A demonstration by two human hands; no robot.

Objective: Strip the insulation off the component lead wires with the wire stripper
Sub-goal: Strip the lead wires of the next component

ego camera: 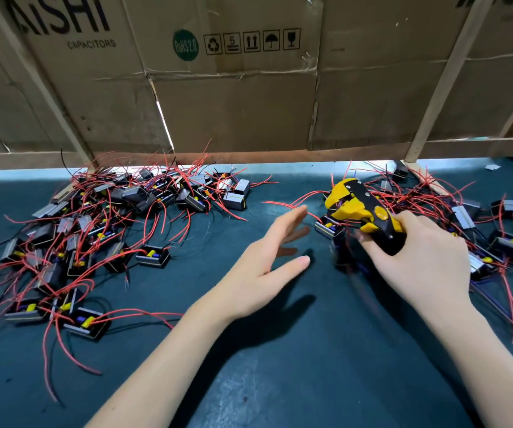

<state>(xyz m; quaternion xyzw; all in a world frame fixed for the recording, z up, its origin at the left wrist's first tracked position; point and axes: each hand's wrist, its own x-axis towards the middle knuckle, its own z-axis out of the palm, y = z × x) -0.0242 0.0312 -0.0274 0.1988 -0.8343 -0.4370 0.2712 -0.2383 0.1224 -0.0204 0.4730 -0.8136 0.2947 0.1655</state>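
Head view: stripper (360, 212) gripped by handles in right hand (421, 261); left hand (267, 257) released, empty. Leads (283, 203) judged thin, limp; to be pinched near end.

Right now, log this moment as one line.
right hand: grips yellow-and-black wire stripper | left hand: open, empty | black component: beneath stripper

Left hand (275, 253) out flat, palm down, fingers straight and spread, forearm reaching in from lower left. Right hand (415, 257) curled round the handles of the wire stripper (363, 208), knuckles up, forearm angling in from lower right.
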